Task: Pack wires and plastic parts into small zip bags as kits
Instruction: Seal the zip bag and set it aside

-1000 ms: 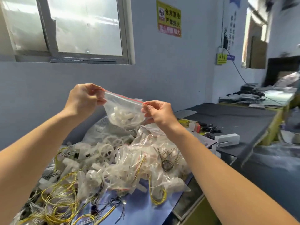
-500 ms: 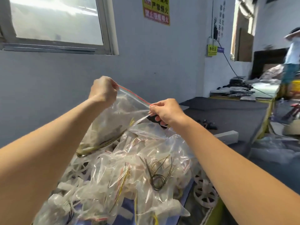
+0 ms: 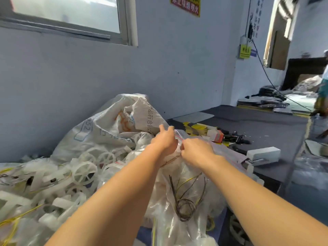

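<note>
At top left, a window (image 3: pixel 67 13) with a grey frame, set in a pale blue-grey wall (image 3: pixel 177 68). Below it, at the left end of the work surface, a heap of white plastic wheels (image 3: pixel 85 173) and other white parts, tangled through with yellow wires (image 3: pixel 10 222). Behind the heap, against the wall, a slumped white woven sack (image 3: pixel 113 125) printed with characters. Centre frame, two bare forearms reaching forward over a pile of filled clear bags (image 3: pixel 168 233), one with a coil of dark and yellow wire (image 3: pixel 184 208) inside. Left hand (image 3: pixel 164 142) at the mouth of a clear zip bag (image 3: pixel 178 134) with a red strip, thumb and a fingertip raised; too blurred to tell whether gripping or only touching. Right hand (image 3: pixel 197 150) just beside it, knuckles up, fingers curled in and pinching the same bag's top edge. Bag itself low over the pile, between the two hands, in front of the sack. High on the wall, the bottom of a yellow-and-red warning sign (image 3: pixel 185 5). Further right, a dark grey tabletop (image 3: pixel 275 125) with yellow cards (image 3: pixel 195 129), a small white-and-orange box (image 3: pixel 215 135), small black parts (image 3: pixel 234 138) and a white rectangular device (image 3: pixel 262 154) near the front edge. On the corner wall, a yellow label (image 3: pixel 245 50), with a black cable (image 3: pixel 264 71) running down to clutter on a far table. At the far right edge, part of another person (image 3: pixel 322 102), blurred.
</note>
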The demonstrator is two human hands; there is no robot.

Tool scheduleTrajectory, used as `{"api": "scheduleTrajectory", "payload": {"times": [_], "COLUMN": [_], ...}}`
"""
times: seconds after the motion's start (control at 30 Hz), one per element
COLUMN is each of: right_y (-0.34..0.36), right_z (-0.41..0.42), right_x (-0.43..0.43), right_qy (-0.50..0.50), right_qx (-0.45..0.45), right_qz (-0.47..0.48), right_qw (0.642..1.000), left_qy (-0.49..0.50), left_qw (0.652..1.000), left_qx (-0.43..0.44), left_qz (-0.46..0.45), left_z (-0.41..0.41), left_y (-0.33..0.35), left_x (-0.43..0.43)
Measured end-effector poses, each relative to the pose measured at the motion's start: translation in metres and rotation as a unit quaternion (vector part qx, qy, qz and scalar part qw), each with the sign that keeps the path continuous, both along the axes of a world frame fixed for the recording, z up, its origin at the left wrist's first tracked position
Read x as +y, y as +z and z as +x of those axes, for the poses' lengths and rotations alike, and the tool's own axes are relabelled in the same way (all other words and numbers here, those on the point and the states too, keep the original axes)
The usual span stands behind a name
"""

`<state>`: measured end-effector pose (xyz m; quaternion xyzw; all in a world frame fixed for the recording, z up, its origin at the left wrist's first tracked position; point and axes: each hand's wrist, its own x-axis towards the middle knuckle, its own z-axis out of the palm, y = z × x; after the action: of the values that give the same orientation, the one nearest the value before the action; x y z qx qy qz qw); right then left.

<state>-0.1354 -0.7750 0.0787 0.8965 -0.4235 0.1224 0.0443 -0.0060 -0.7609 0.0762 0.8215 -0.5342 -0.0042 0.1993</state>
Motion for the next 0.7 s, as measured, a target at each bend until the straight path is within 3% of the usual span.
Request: {"api": "scheduleTrajectory", "payload": {"times": [0.17,0.27,0.43,0.7], "right_y": [0.021,0.037,0.051,0.013], "right_z": [-0.004,0.003,0.052,0.132], "right_x": [0.033,0.072,0.189,0.433], "right_qy": [-0.032,-0.008,0.135,0.366], "right_qx": [0.008,-0.047,-0.108,-0.084], "right_qz": [-0.004,-0.017,0.001,0.073], "right_qw": [0.999,0.999,0.985,0.924], "left_qy": [-0.006,-0.003,0.054,0.209], "left_qw": [0.997,0.997,0.992,0.965], "left_qx": [-0.062,-0.076,-0.098,0.005], "left_qz": [-0.046,-0.026,0.060,0.159], "left_z": [0.019,0.036,0.064,0.095], "left_y": [0.033,0.053,0.070,0.041], "left_x": [0.081,0.157,0.314,0.598]}}
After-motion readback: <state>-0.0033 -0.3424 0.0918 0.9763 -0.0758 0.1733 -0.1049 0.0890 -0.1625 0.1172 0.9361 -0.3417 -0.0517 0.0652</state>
